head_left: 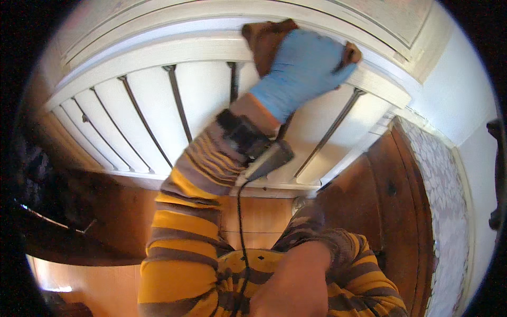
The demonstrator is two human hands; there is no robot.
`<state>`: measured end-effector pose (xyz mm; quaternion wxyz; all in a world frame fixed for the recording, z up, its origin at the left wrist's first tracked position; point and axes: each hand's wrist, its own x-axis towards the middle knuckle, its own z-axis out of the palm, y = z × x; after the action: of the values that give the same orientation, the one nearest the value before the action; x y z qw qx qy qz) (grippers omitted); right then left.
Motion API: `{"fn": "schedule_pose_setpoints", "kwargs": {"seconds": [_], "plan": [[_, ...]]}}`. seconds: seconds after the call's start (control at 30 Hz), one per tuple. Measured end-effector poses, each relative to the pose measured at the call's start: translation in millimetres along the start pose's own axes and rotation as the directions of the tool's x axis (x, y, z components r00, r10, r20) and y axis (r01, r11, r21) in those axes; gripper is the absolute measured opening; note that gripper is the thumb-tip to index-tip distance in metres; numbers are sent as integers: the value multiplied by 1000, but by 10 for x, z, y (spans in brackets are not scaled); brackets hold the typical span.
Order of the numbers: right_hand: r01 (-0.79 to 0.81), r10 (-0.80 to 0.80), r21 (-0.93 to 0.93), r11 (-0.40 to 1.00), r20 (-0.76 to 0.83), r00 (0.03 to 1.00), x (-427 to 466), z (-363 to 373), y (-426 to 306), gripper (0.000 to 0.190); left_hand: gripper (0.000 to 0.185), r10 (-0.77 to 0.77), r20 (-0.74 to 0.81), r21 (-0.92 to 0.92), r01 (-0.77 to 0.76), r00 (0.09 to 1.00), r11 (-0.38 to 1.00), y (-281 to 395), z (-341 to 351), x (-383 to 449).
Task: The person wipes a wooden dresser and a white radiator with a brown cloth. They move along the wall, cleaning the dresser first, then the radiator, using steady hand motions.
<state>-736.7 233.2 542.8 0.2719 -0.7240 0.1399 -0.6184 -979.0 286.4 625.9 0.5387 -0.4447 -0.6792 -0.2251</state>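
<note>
My left hand (307, 65), in a blue disposable glove, grips a brown cloth (264, 47). The cloth lies against the top rail (170, 51) of a white slatted panel (206, 95), and a bit of it pokes out by my thumb. A black strap with a device (241, 134) sits on my left wrist. Beside it hangs a grey piece (273, 158) with a black cable running down toward my body. My right hand (295, 273) is bare and close to my chest, low in the view. Its fingers are cut off by the bottom edge.
Dark wooden furniture (396, 190) with a marble-patterned top (443, 206) stands at my right against a pale wall (455, 91). Above the rail is a cream framed surface (380, 23). A dark object (59, 202) is at my left. The floor (257, 216) is brown.
</note>
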Motion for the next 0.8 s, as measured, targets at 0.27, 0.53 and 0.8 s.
{"fn": "schedule_pose_setpoints", "kwargs": {"seconds": [0.27,0.53,0.8], "plan": [[-210,203,51,976,108,973,102,-392,53,21,34,-201,-207,300,257,958,918,-1321,-1170,-694],[-300,279,104,948,179,943,80,-690,184,20,39,-477,-353,120,545,805,830,-2293,-1805,-1084],[-179,174,72,981,72,982,20,-724,249,18,38,-673,-362,-286,611,645,738,-3227,-2362,-1408]]}}
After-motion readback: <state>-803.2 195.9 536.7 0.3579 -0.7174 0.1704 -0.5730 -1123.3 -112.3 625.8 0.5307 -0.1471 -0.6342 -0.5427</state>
